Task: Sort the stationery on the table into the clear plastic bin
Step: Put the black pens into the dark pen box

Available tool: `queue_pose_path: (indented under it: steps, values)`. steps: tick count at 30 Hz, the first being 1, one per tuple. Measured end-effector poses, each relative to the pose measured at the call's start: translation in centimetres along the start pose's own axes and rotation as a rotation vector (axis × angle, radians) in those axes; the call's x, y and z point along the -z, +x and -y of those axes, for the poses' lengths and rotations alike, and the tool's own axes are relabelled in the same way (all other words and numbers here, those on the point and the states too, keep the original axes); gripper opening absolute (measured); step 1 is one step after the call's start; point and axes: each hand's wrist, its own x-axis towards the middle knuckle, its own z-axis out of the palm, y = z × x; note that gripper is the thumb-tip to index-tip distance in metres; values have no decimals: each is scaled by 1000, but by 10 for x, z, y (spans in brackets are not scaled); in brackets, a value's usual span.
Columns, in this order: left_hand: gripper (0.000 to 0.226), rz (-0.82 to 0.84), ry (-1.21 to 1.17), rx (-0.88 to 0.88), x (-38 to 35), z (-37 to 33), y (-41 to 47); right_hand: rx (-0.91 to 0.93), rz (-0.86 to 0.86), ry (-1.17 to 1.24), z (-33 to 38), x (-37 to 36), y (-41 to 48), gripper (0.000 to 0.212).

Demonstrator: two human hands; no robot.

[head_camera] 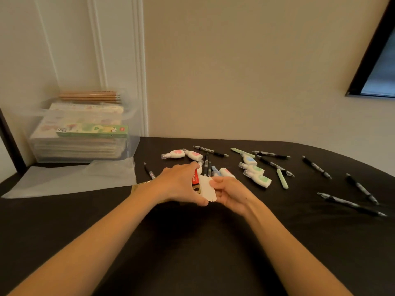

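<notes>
One small carton (195,179) gripped by left hand (181,186), flap (206,189) pinched by right hand (230,193), clear bin (133,146) holding pencils (89,97), pads (81,147)

Single head view, looking forward-down over table (192,242), close

Two forearms (102,231) bare along whole visible length. Left hand (181,184) and right hand (230,193) bare, ungloved. Gold-coloured strip (141,185) just beside left wrist. Cannot tell whether worn band or separate item.
</notes>
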Motion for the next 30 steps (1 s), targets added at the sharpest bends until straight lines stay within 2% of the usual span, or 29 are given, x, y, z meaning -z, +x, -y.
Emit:
queue_pose_path:
  steps: [2, 6, 8, 10, 12, 16, 19, 23, 26, 30]
  values:
    - [86, 11, -14, -9, -1, -4, 2, -2, -16, -44, 1, 5, 0, 16]
    - [83, -19, -42, 33, -6, -8, 7, 20, -41, -78, 2, 13, 6, 40]
    - [83, -90, -86, 83, -9, -5, 9, 62, -61, -140, 7, 15, 6, 30]
    - [84, -207, -89, 174, -13, -1, 11, 73, -154, -289, 10, 16, 6, 20]
    - [87, -316, -4, 298, -19, 3, 14, 78, -258, -455, 7, 16, 10, 20]
    - [86, -467, 148, 429, -34, 6, 21, 143, -263, -893, -6, 8, 16, 21]
    - [87, -543, 217, 435, -48, 6, 29, 251, -361, -1189, -13, 3, 28, 27]
    - [88, -590, 283, 368, -58, 6, 39, 351, -480, -1427, -15, 0, 39, 36]
    - [87, -624, 288, 318, -62, 7, 42, 310, -465, -1470, -7, 1, 44, 22]
    - [87, -666, 269, 288, -64, 7, 41, 288, -480, -1406, -4, 12, 43, 30]
